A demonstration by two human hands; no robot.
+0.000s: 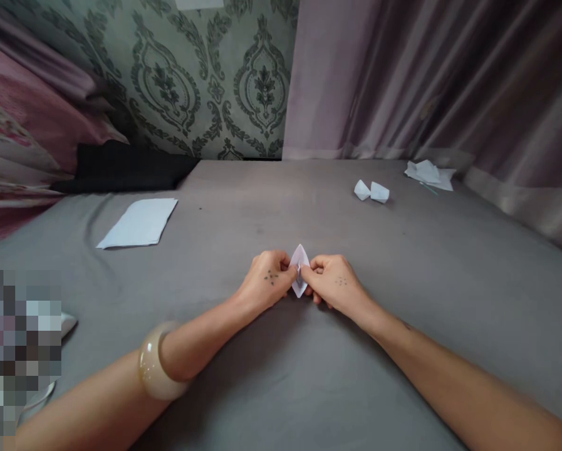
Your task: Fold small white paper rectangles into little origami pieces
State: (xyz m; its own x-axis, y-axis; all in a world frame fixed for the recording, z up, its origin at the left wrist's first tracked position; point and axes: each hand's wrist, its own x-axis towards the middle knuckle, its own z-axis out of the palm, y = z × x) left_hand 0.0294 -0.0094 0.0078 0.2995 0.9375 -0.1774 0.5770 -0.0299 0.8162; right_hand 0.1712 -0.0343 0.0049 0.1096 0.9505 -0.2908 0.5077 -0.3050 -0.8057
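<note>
A small piece of folded white paper (300, 254), pointed at its top and bottom, is held between my two hands over the grey sheet. My left hand (267, 277) pinches its left side, the thumb pressed onto the middle of the fold. From the other side my right hand (336, 279) grips it the same way, its thumb close to the left one. Both sets of fingers curl behind the paper, so its back is hidden.
A stack of white paper sheets (140, 223) lies at the left, in front of a black cloth (130, 166). Two small folded paper pieces (379, 192) and some crumpled paper (428, 173) rest at the far right. Curtains (403, 75) border the grey sheet (262, 213).
</note>
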